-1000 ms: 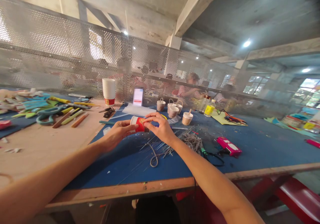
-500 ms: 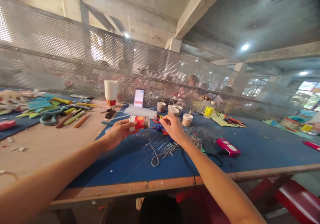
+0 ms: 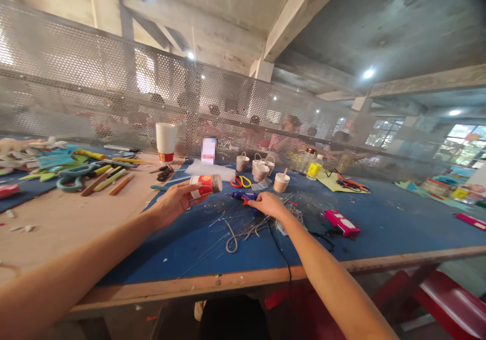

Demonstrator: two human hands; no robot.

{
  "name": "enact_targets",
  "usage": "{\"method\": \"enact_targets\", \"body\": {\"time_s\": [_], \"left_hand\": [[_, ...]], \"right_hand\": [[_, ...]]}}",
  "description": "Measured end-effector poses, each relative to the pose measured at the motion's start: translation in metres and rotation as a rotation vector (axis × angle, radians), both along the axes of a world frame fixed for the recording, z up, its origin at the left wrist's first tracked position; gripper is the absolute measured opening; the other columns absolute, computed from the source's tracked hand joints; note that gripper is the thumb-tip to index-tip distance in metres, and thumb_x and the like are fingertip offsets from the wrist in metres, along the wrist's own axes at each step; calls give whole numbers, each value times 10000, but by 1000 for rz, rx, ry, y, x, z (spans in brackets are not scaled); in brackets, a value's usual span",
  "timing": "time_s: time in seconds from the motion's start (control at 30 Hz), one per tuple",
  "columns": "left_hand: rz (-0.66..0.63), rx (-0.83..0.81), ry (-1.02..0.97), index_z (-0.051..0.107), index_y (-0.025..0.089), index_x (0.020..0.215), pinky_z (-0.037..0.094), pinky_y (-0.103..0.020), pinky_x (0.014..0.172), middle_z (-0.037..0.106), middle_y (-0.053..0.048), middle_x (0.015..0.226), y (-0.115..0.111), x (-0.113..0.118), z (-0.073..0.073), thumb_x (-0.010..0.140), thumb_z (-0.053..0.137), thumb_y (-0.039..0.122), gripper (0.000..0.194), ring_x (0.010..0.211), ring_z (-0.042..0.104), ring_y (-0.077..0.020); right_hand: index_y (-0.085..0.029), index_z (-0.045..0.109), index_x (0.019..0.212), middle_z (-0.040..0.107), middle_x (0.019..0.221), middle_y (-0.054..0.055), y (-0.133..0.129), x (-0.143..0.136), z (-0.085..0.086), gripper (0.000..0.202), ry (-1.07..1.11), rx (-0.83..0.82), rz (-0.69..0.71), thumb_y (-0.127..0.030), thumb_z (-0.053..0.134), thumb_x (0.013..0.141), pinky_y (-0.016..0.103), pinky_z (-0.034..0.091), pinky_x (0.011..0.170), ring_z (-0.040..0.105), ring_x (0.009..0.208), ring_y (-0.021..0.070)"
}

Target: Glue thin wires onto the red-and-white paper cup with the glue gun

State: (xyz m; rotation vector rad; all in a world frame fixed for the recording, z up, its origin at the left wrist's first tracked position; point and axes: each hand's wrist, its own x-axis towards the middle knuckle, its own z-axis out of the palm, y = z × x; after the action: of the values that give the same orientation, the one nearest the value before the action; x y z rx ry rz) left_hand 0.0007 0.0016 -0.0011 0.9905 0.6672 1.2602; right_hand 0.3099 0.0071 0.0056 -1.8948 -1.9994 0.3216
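Clearly, the left hand (image 3: pixel 175 203) is grasping the red-and-white paper cup (image 3: pixel 205 185) above the tabletop (image 3: pixel 182 246), while the right hand (image 3: pixel 270 205) is gripping the blue glue gun (image 3: pixel 244 196). The cup is showing a yellowish emblem too small to read; the bottle (image 3: pixel 315 168) is carrying a yellow label, also illegible, and the phone (image 3: pixel 208 151) is displaying a blurred screen. Fingers are hiding part of the cup and of the gun's handle. The cup is lying sideways, its long axis running roughly left to right, its brown end pointing right; the nozzle is pointing left.
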Motion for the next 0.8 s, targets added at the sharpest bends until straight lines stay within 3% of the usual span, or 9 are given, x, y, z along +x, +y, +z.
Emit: {"method": "enact_targets", "body": {"time_s": [0.13, 0.3, 0.4, 0.5, 0.57, 0.7, 0.8], "left_hand": [[8, -14, -15, 754, 101, 1041, 636, -333, 865, 823, -116, 1011, 3, -2, 0, 827, 740, 135, 217, 887, 768, -205], [17, -14, -39, 764, 123, 992, 633, -328, 857, 824, -97, 970, 7, -3, -3, 792, 776, 158, 204, 860, 762, -213], [11, -5, -44, 777, 166, 994, 621, -333, 874, 825, -83, 1001, 10, -3, -5, 770, 809, 195, 228, 896, 760, -236], [17, 11, -26, 786, 178, 967, 619, -345, 878, 826, -89, 1017, 10, -3, -6, 757, 831, 227, 220, 923, 759, -254], [33, 26, -7, 789, 156, 957, 620, -346, 883, 823, -107, 1041, 8, -3, -5, 753, 838, 222, 220, 936, 760, -251], [55, 42, 17, 797, 116, 986, 617, -339, 904, 819, -137, 1069, 4, -2, -3, 761, 840, 217, 250, 967, 767, -245], [81, 62, 32, 808, 122, 963, 615, -340, 914, 824, -136, 1036, 1, 0, -1, 742, 856, 224, 248, 981, 771, -254]], "right_hand": [[-194, 589, 558, 603, 504, 19, 2, 8, -3, 434, 205, -21, 3, -515, 711, 823, 244, 391, 557, 639, 583, 186], [-187, 630, 857, 671, 732, 5, -3, 4, 2, 402, 539, 35, 48, -586, 595, 887, 221, 484, 547, 620, 614, 128], [-191, 606, 878, 636, 765, 3, -13, -8, 9, 443, 844, 54, 149, -634, 602, 862, 222, 516, 544, 610, 626, 120], [-204, 594, 992, 667, 886, 14, -27, -20, 16, 408, 1143, 24, 309, -549, 714, 810, 257, 569, 599, 655, 678, 132], [-214, 578, 1042, 671, 883, 1, -34, -28, 21, 378, 1152, 51, 385, -492, 718, 828, 249, 554, 578, 645, 650, 123], [-195, 600, 949, 540, 584, -71, -38, -41, 31, 288, 937, 219, 405, -453, 695, 865, 206, 424, 469, 498, 480, 89], [-184, 626, 926, 586, 574, -49, -37, -49, 34, 265, 799, 286, 405, -435, 689, 871, 239, 489, 551, 565, 512, 113]]}}
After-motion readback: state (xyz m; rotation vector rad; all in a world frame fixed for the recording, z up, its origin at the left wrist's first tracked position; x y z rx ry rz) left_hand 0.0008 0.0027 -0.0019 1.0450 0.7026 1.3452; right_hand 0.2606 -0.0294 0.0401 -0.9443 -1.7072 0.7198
